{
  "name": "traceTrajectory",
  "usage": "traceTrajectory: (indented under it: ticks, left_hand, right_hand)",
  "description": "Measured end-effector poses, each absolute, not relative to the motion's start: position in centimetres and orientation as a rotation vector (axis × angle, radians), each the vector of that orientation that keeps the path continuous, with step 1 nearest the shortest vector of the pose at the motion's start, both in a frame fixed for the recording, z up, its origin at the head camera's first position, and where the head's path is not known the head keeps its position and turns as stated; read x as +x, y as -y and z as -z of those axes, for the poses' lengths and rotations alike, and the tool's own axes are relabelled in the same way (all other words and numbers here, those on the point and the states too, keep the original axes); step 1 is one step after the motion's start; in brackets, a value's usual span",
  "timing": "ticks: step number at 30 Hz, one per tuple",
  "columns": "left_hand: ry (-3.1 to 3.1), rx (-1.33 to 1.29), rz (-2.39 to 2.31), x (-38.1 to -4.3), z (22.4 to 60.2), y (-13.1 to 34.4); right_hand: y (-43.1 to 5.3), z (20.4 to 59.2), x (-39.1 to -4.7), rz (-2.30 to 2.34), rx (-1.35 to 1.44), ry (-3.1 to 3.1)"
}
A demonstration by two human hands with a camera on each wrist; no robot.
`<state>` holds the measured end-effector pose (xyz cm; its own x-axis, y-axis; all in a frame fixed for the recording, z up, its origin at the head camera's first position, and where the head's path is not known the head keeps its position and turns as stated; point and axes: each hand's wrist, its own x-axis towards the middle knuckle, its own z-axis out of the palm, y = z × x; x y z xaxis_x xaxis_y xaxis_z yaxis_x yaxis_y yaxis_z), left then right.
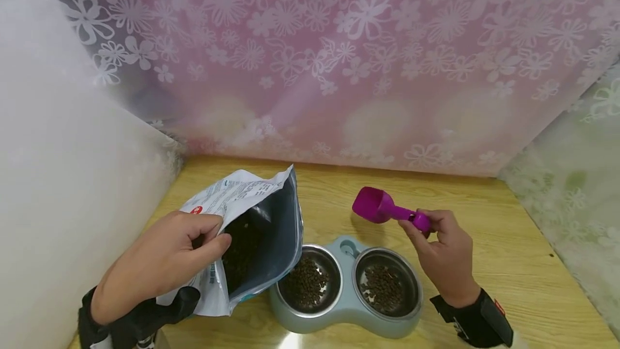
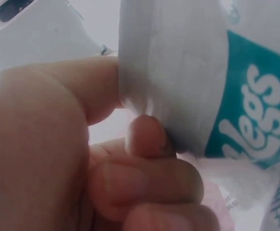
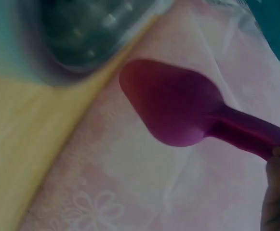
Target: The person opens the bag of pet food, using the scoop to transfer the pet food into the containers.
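In the head view, my left hand (image 1: 167, 260) pinches the edge of a white bag (image 1: 232, 193) between thumb and fingers. The bag's mouth gapes toward the right, and dark kibble (image 1: 242, 246) shows inside its silvery lining. My right hand (image 1: 445, 252) holds a purple scoop (image 1: 375, 206) by its handle, above the table behind the bowls. The right wrist view shows the scoop's underside (image 3: 178, 101). A grey-blue double feeder (image 1: 346, 306) holds two steel bowls, the left bowl (image 1: 339, 295) and the right bowl (image 1: 417, 290), each with brown kibble at the bottom.
Everything stands on a wooden table (image 1: 508, 241). A pink flowered sheet (image 1: 339, 69) hangs along the back edge, a white wall (image 1: 72, 149) rises at the left, and a green-patterned sheet (image 1: 576, 176) borders the right. The bag overhangs the left bowl's rim.
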<state>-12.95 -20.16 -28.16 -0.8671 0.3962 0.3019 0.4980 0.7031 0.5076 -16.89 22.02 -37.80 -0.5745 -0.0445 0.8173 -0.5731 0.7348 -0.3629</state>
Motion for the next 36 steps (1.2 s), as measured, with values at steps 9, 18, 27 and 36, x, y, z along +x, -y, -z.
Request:
traceTrajectory:
  ticks: [9, 18, 27, 36]
  left_hand:
    - [2.707, -0.752, 0.945, -13.2, 28.4, 20.2]
    - [2.707, -0.767, 0.962, -13.4, 28.3, 20.1]
    - [2.685, -0.785, 0.984, -13.4, 28.5, 20.1]
    - [2.681, -0.788, 0.974, -13.3, 28.6, 20.0]
  right_hand:
    - [-22.4, 40.9, -13.2, -0.76, 0.374, 2.412]
    - [-23.0, 42.3, -12.0, -0.596, 0.212, 2.577]
    - [-21.6, 43.0, -11.5, -0.438, 0.223, 2.7]
    - [-21.3, 43.3, -11.3, -0.47, 0.197, 2.766]
